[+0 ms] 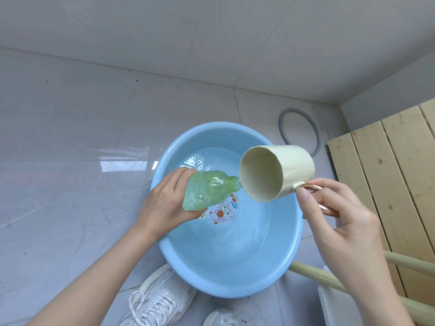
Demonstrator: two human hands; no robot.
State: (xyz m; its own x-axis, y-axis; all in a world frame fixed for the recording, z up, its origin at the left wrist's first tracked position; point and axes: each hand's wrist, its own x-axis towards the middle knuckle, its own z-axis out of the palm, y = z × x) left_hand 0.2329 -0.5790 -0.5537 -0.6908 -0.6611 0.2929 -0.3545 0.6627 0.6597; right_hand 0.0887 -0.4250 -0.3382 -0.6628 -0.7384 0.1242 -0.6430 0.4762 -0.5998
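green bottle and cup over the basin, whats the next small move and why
Probably dip the cup in the right hand into the water in the blue basin to refill: it looks empty, yet its rim meets the mouth of the green bottle that the left hand holds tilted.

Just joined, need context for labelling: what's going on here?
A person works over a blue basin of shallow water. The left hand grips a green bottle, tipped with its open mouth toward a cream mug. The right hand holds the mug by its copper handle, tilted so its rim meets the bottle's mouth. The mug looks empty.
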